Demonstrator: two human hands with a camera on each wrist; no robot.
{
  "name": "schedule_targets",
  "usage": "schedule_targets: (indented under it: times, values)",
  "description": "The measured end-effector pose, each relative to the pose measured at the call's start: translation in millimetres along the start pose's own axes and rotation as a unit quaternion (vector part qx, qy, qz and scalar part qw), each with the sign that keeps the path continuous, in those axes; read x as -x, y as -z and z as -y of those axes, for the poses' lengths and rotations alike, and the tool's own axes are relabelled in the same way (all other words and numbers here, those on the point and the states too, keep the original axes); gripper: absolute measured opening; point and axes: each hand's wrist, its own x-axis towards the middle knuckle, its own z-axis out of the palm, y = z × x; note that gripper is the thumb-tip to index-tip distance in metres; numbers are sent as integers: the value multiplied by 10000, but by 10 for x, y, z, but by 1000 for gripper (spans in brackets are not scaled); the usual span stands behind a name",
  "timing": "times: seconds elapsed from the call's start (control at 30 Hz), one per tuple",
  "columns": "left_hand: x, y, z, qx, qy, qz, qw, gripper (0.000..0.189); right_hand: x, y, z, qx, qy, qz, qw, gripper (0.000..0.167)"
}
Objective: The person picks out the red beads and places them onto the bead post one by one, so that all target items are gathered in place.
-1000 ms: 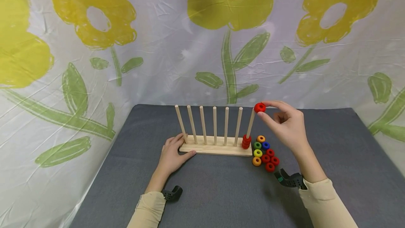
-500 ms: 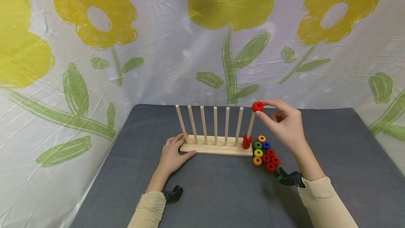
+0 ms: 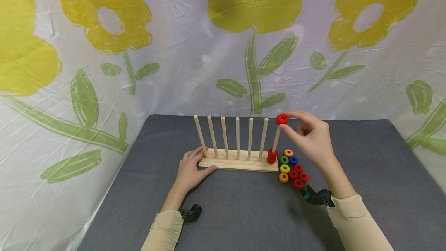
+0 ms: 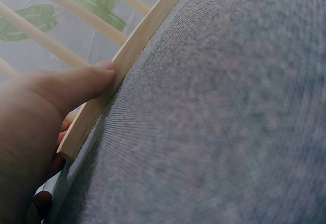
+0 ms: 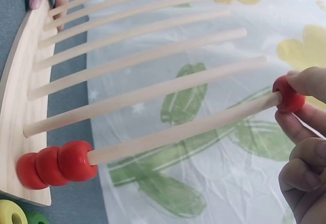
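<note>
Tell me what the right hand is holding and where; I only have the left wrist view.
Observer: The right hand pinches a red bead at the tip of the rightmost peg.
Operator: Anything at the bottom of that peg?
Observer: Three stacked red beads.
Operator: Any loose red ones?
Observer: Four loose red beads lie on the gray cloth, to the right of the wooden base.

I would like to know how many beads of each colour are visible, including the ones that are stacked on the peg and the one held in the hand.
Red beads: 8 (4 lying loose, 3 stacked on the rightmost peg, 1 held by the right hand)
Orange beads: 2
Yellow bead: 1
Green bead: 1
Blue bead: 1
Total: 13
</note>
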Motion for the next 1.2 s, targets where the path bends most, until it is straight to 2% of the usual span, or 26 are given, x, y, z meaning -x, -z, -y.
schedule_targets:
  times: [0.4,0.8,1.2]
  values:
    - [-3,-7,5,-29,-11,-30,10000,72,24,-13,-10,81,-199,44,9998,31]
    - [7,0,-5,47,73,67,9999,74,46,-21,-26,140,-160,106,9997,32]
    - [-2,11,-8,76,73,82,9999,75,52,-12,-22,-63,-65,60,9999,34]
